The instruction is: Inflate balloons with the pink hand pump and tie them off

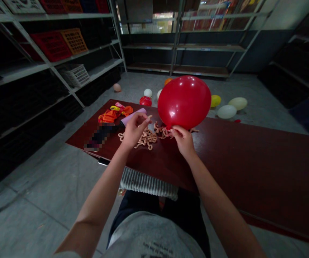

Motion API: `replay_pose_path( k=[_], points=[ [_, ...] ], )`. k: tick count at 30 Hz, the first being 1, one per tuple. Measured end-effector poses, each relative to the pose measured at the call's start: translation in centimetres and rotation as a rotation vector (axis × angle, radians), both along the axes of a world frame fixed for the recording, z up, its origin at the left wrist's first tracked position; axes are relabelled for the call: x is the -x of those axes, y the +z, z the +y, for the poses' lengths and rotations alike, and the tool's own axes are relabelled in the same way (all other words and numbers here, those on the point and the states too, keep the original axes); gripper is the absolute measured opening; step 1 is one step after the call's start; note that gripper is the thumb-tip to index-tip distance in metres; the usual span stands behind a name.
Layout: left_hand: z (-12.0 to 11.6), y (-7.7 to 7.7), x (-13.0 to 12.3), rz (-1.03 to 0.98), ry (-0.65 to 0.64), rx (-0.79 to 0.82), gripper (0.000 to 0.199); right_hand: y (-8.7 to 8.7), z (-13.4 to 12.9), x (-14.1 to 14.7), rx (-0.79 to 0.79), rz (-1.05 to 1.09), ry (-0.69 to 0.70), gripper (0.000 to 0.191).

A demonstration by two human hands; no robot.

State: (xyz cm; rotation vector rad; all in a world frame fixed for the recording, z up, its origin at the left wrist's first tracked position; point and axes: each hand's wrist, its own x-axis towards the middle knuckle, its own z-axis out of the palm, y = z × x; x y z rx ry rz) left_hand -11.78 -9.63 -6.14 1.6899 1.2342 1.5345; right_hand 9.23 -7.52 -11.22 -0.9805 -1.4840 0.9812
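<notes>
My right hand (184, 140) pinches the neck of a large inflated red balloon (184, 101), which stands above the table. Over the left part of the table my left hand (135, 129) is closed, thumb and finger pinching a small beige twisted band (149, 116). Below and between the hands lies a loose pile of similar beige curled bands (146, 138); some are partly behind the balloon's neck and fingers. A lilac and black cylinder, possibly a hand pump (133, 115), lies just behind my left hand.
Uninflated orange, yellow and pink balloons (111, 114) lie at the back left of the dark red table (240, 157). Several inflated balloons, including a white one (226, 111), rest on the floor beyond. Metal shelves (149, 47) with crates stand around.
</notes>
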Motion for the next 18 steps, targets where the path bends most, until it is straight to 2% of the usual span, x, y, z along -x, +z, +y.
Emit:
replay_pose_path(
  k=[2, 3, 5, 7, 9, 12, 14, 18],
  points=[
    [0.3, 1.1, -2.0, -0.141, -0.073, 0.025, 0.017, -0.3, 0.1, 0.0, 0.014, 0.021, -0.024, 0.024],
    [0.5, 1.5, -3.0, -0.203, -0.15, 0.058, 0.018, -0.4, 0.2, -0.1, 0.015, 0.027, -0.035, 0.025],
    [1.0, 2.1, -4.8, -0.226, -0.286, 0.104, 0.018, -0.7, 0.5, -0.3, 0.003, 0.028, -0.055, 0.026],
    [1.5, 2.4, -6.1, -0.13, -0.277, 0.027, 0.016, -0.6, 0.7, -0.5, -0.017, 0.028, -0.085, 0.026],
    [2.1, 2.7, -7.1, 0.045, -0.217, -0.152, 0.011, -0.3, 0.7, -0.9, -0.041, 0.027, -0.122, 0.024],
    [3.3, 2.7, -8.2, 0.228, -0.284, -0.357, 0.01, 0.5, 0.7, -1.3, -0.062, 0.022, -0.149, 0.02],
    [4.3, 2.4, -8.9, 0.248, -0.333, -0.382, 0.01, 0.9, 0.8, -1.6, -0.052, 0.023, -0.156, 0.017],
    [5.5, 1.0, -9.7, 0.211, -0.269, -0.379, 0.011, 0.9, 1.1, -2.1, -0.021, 0.052, -0.194, 0.018]
  ],
)
